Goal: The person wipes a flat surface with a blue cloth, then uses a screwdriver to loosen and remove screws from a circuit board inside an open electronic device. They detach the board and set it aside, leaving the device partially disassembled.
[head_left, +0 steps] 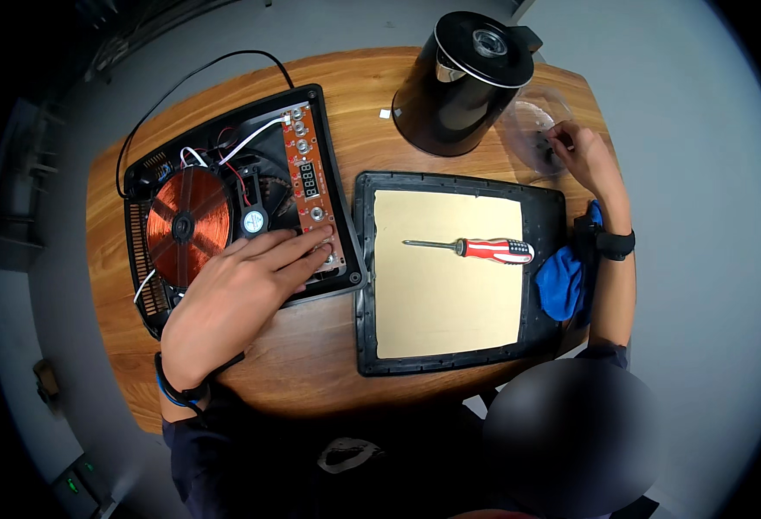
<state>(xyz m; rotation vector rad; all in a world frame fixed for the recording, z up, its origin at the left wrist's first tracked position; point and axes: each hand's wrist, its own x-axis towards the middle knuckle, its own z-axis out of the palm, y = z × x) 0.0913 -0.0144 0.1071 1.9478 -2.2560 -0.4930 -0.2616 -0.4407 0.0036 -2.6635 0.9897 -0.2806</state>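
Left hand (233, 281), fingers extended and nearly together, is resting above a wooden table (289, 348) standing on grey floor (683, 173); the orange circuit board (308, 180) is lying under its fingertips. Right hand (586, 157) is bending over a clear container (527, 147), any pinch unclear.

A narrow orange-red circuit board (313, 197), fitted with a dark digit display and round buttons, is seated lengthwise along the right side of an open black housing (335, 173); its near end is partly hidden; a flat copper coil (188, 227) is exposed at the housing's left; small dark pieces (543, 143) are contained in a clear dish (532, 117), placed well apart, far right.
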